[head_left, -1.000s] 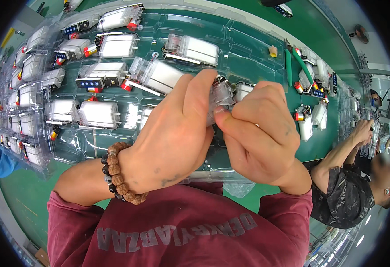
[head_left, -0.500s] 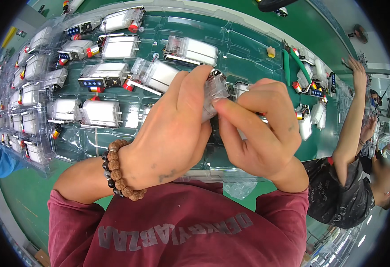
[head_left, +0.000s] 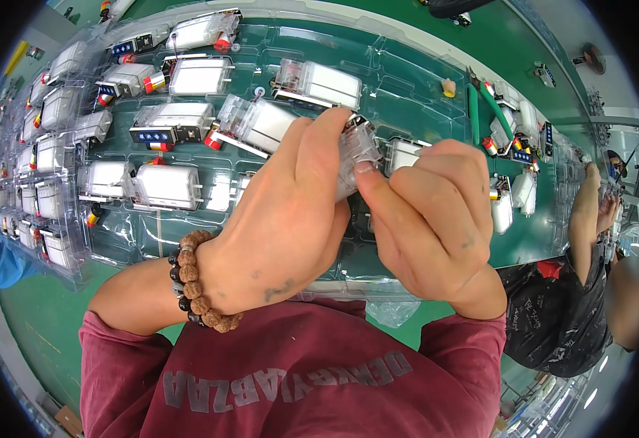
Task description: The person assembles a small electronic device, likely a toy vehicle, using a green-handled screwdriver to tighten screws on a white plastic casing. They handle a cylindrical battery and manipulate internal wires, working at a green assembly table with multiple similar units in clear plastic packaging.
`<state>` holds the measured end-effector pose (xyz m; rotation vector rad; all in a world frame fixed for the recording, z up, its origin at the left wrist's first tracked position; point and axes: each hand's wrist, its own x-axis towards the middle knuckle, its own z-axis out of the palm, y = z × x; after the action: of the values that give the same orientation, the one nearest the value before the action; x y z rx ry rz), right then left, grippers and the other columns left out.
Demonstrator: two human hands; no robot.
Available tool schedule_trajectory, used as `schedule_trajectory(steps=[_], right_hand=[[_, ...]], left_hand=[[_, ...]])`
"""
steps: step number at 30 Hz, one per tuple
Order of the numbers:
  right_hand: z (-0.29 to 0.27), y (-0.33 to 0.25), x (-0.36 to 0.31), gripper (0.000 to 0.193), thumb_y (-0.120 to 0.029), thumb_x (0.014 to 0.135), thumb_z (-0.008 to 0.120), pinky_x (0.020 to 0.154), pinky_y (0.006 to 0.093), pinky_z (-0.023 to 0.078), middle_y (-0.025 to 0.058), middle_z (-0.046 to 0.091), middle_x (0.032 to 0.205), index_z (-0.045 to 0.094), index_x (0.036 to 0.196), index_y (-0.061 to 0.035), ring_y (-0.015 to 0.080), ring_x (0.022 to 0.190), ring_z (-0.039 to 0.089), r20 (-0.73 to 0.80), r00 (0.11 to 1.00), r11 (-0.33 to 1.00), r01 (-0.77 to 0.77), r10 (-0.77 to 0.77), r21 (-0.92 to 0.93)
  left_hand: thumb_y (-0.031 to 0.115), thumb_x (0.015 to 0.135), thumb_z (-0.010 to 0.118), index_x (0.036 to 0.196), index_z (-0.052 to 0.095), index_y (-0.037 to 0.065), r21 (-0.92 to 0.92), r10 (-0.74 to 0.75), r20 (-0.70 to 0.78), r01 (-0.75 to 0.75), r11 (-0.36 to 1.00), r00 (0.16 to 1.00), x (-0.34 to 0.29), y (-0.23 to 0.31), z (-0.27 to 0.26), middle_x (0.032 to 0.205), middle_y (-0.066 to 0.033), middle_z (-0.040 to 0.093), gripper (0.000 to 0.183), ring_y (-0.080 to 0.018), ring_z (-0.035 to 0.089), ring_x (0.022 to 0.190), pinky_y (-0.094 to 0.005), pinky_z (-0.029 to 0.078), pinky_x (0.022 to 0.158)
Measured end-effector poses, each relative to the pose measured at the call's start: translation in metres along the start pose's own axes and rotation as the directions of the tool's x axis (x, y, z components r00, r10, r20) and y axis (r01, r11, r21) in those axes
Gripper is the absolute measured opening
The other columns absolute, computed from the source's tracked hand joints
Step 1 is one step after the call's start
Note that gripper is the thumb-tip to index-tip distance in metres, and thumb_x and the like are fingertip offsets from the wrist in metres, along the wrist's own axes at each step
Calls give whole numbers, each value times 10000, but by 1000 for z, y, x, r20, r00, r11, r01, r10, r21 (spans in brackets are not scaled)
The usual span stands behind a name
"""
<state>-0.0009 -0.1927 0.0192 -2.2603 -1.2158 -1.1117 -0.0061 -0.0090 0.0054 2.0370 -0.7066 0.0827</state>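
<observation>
Clear-shelled module (head_left: 358, 146) is above the clear tray (head_left: 407, 84), the left hand (head_left: 275, 212) clamped around it; the right hand (head_left: 436, 219) is curled, thumb against the shell (whether it pinches anything, I cannot tell). It looks light, stiff and probably slick, its exposed electronics likely fragile, so its side walls seem the safest hold. Right of the tray, green-handled pliers (head_left: 473, 113) lie on the green desk (head_left: 527, 237); farther right is a co-worker (head_left: 553, 321).

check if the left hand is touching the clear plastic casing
Touching: the head view shows the left hand wrapped against the clear plastic casing, index finger along its edge with no gap visible.
</observation>
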Motion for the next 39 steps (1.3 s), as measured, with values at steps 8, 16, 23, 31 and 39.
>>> schedule_trajectory(steps=[8,16,23,31,39], right_hand=[[1,0,0,438,-210,484,549,638,370,433,46,563,796,703,818,28,189,672,513,-12,1000,998,-12,11,-66],[-5,-1,2,360,-17,538,685,609,385,438,70,549,808,703,891,47,239,682,513,41,997,996,-65,63,57],[1,-5,2,315,69,571,702,605,382,444,94,566,798,679,885,50,258,674,537,47,982,955,-191,185,226],[2,-13,2,310,26,564,691,567,353,391,98,578,795,666,873,36,252,649,547,91,938,889,-347,335,300],[5,-5,1,319,114,616,734,546,322,403,87,568,767,680,917,24,222,634,530,35,951,901,-303,308,311]], left_hand=[[-105,771,591,1375,310,-64,3,-53,19,53,999,998,1,4,-2,1162,-257,508,668,-419,555,993,-424,458,873],[-101,771,595,1377,311,-54,-12,-59,42,59,998,997,2,5,-1,1151,-252,512,670,-409,560,980,-426,463,859],[-93,783,585,1372,318,-50,-11,-78,21,78,997,997,1,6,-1,1150,-250,517,648,-414,560,983,-428,458,868],[-62,823,551,1369,319,-57,-42,-75,0,75,996,997,2,3,0,1149,-252,526,593,-409,564,994,-425,454,863],[-62,821,528,1370,319,-58,-22,6,-29,-6,1000,1000,1,-2,-2,1095,-229,582,588,-389,593,953,-421,468,837]])
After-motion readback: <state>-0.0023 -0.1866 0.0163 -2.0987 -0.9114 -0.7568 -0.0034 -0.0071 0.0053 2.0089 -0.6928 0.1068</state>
